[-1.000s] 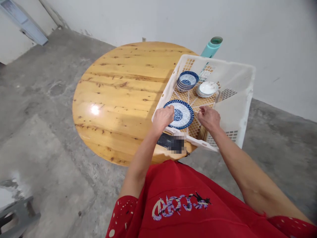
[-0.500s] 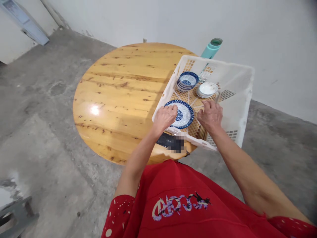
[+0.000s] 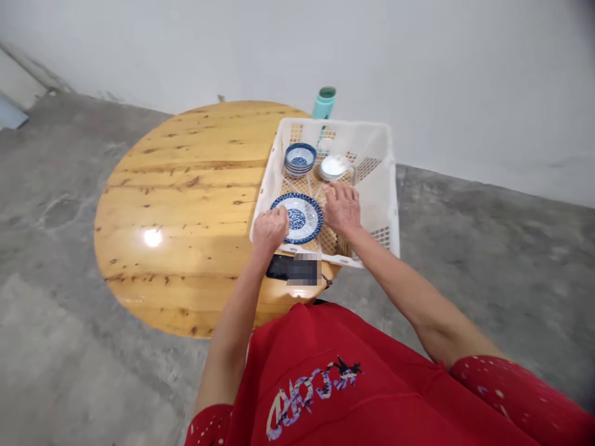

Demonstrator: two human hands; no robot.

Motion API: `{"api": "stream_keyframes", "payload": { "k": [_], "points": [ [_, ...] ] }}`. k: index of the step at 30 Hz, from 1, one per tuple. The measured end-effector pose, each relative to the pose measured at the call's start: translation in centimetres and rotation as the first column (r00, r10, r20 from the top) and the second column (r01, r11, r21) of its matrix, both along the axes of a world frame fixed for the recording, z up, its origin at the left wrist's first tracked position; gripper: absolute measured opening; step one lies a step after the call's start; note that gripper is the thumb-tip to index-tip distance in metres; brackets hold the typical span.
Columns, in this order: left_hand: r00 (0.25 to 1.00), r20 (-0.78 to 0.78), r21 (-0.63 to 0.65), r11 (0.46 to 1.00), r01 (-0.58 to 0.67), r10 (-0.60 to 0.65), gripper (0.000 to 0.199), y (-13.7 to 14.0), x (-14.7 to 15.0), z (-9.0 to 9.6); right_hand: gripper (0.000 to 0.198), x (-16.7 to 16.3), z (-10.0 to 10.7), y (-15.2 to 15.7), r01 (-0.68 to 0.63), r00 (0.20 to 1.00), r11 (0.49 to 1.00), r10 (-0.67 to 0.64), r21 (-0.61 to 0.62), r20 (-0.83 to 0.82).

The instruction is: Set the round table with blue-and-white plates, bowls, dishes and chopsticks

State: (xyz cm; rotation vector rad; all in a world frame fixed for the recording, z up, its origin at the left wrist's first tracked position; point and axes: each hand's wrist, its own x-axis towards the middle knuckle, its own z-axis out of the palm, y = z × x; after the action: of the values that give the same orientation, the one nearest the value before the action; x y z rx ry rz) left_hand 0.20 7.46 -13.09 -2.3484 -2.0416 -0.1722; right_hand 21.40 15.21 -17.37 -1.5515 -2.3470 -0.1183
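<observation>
A white plastic basket [image 3: 393,186] stands on the right part of the round wooden table. Inside it, a blue-and-white plate [image 3: 304,232] lies near the front left. My left hand [image 3: 271,229] is closed at the plate's left rim, above the basket's left front corner; what its fingers hold, if anything, is hidden. My right hand [image 3: 343,207] hovers inside the basket just right of the plate, fingers bent and partly apart, with nothing visible in them. Behind the plate are stacked blue-and-white bowls [image 3: 300,158] and a stack of small white dishes [image 3: 333,167].
Beneath my right wrist, a bundle of chopsticks [image 3: 344,246] lies in the basket. A dark phone [image 3: 279,267] rests on the wooden table [image 3: 186,186] before the basket. A turquoise bottle [image 3: 323,105] stands behind it, near the wall.
The view has shifted, so the table and basket appear further left. My hands stay by the plate, the left at its left rim and the right beside it.
</observation>
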Motion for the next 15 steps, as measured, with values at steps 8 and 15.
{"api": "stream_keyframes", "payload": {
  "k": [8,15],
  "points": [
    [0.999,-0.03,-0.012,0.999,-0.036,0.036,0.037,0.4,0.0,-0.1,0.053,0.1,0.7,0.0,0.007,0.999,1.0,-0.007,0.007,0.035],
    [0.997,-0.06,-0.044,0.998,-0.053,0.051,0.039,0.6,0.0,-0.2,0.036,-0.5,1.3,-0.4,0.107,0.98,0.981,-0.076,-0.162,0.183]
  ]
}}
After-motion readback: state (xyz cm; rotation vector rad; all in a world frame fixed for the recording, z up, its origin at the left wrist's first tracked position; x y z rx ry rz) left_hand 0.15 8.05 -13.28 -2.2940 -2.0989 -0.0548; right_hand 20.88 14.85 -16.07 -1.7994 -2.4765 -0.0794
